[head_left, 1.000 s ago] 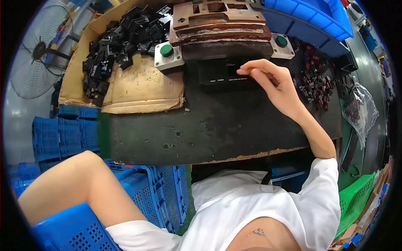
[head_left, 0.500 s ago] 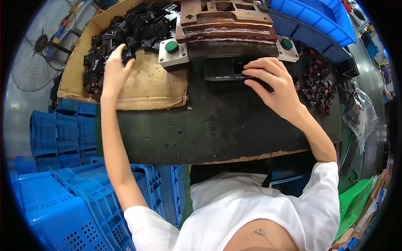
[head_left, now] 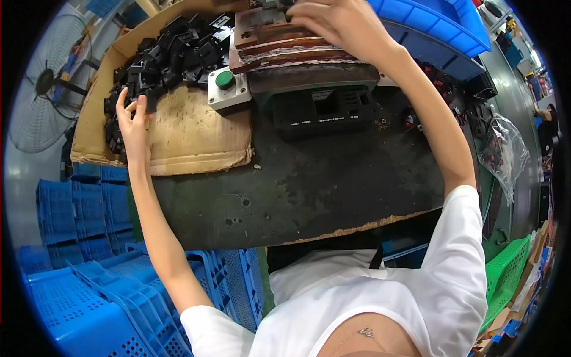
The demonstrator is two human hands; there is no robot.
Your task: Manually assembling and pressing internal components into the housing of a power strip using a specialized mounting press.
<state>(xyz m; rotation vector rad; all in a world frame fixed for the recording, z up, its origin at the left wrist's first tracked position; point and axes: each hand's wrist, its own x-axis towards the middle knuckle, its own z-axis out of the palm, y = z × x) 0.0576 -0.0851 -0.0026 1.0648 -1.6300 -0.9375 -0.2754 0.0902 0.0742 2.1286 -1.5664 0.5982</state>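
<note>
My left hand (head_left: pixel 134 128) is at the near side of a cardboard box (head_left: pixel 202 134), beside a pile of small black plastic parts (head_left: pixel 172 56). Its thumb and forefinger stand apart, and no held part shows between them. My right hand (head_left: pixel 348 27) reaches over the top of a layered brown fixture (head_left: pixel 297 47) at the far edge of the view; its fingertips are blurred beside dark metal, so any hold is unclear. In front of the fixture's base lies a black plastic housing panel (head_left: pixel 324 113) with rectangular cutouts, touched by neither hand.
A green push button (head_left: pixel 225 80) on a pale box flanks the fixture. Small red and black parts lie beyond my right forearm, near a clear plastic bag (head_left: pixel 505 149). Blue crates (head_left: pixel 89 303) stand at lower left, and a blue bin (head_left: pixel 440 24) sits at back right.
My right hand has left the black housing panel and moved up and away over the fixture. My left hand has shifted slightly left and nearer, still by the black parts.
</note>
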